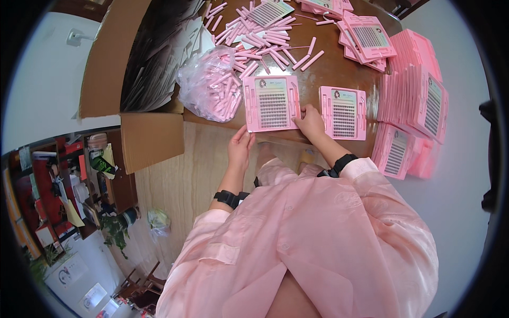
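1. Glossy brown table (331,71) fills the far side; pale floor (207,159) on the near side, cluttered shelves (63,175) at left.
2. Main item I'm logging: pink lash tray (273,103), rows of dark lashes facing up, at the table's near edge, between the bag and the second tray. From my end I can't tell if it's lifted or resting.
3. Left hand (240,143): on the tray's near-left corner, thumb and fingertips drawn together, pinching it.
4. Right hand (310,124): on the near-right edge, thumb against the frame, fingers bent in around the side. I can't make out the undersides of the fingers.
5. Second tray (343,114): lies just right of the right hand, lashes up.
6. Clear plastic bag (209,79) of pink tubes, just left of the held tray; loose pink tubes (275,40) scattered beyond it.
7. Open cardboard box (103,58) far left, papery sheets inside.
8. Tall tray stacks (408,100) at right; smaller pile (368,40) far right.
9. Black bands on both wrists.
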{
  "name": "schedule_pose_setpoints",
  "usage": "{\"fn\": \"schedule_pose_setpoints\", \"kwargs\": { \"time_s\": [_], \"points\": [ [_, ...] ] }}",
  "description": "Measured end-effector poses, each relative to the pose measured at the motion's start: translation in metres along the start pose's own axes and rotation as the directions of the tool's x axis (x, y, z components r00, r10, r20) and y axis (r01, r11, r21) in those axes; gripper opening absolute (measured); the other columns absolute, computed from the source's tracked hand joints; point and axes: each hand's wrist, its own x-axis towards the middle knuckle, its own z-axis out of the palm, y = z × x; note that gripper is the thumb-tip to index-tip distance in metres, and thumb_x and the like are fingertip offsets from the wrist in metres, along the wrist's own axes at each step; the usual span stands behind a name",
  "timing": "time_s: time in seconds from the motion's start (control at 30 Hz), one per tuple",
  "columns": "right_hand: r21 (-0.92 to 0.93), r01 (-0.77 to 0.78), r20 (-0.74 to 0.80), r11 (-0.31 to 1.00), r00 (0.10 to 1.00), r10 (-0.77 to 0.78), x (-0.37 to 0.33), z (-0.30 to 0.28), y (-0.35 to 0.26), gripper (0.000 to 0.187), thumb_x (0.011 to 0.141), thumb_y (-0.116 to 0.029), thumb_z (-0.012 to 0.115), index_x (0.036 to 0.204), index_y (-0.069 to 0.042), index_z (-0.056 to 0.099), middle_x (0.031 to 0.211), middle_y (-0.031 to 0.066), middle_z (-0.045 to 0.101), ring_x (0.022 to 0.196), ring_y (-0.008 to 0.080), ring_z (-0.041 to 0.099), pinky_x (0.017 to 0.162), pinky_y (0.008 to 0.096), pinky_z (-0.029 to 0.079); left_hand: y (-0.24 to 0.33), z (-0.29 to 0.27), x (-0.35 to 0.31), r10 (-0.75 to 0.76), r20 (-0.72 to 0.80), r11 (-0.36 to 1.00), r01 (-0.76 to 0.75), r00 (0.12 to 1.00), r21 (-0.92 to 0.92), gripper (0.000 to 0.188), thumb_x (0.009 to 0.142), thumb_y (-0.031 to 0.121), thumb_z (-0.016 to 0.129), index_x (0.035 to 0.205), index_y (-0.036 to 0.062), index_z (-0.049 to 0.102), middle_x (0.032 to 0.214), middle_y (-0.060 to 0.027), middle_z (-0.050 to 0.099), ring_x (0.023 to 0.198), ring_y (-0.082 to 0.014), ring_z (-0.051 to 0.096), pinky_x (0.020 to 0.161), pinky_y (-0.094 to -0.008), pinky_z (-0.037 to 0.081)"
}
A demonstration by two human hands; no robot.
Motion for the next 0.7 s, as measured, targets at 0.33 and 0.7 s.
{"fn": "schedule_pose_setpoints", "kwargs": {
  "time_s": [0.33,0.7],
  "points": [
    [-0.113,0.342,0.051,0.933,0.940,-0.339,-0.001,-0.007,-0.018,0.053,0.076,-0.013,0.078,0.126,-0.013,0.062,0.115,0.0191,0.060,0.106,0.0380,0.060,0.093,0.0445,0.049,-0.032,0.003,0.013,0.060,-0.133,0.955,-0.096,0.989,-0.280,0.014,0.094,0.003,0.066,0.106,-0.0013,0.060,0.100,-0.0055,0.064,0.093,-0.0130,0.064,0.083,-0.0214,0.055],
    [-0.164,0.432,0.109,0.887,0.901,-0.419,0.001,-0.007,-0.019,0.058,0.076,-0.017,0.080,0.129,-0.009,0.059,0.113,0.0190,0.061,0.107,0.0359,0.061,0.092,0.0418,0.050,-0.053,-0.002,0.023,0.048,-0.156,0.925,-0.103,0.987,-0.367,0.015,0.091,0.009,0.069,0.101,0.0042,0.058,0.096,-0.0043,0.062,0.091,-0.0142,0.063,0.085,-0.0277,0.053]
  ]
}}
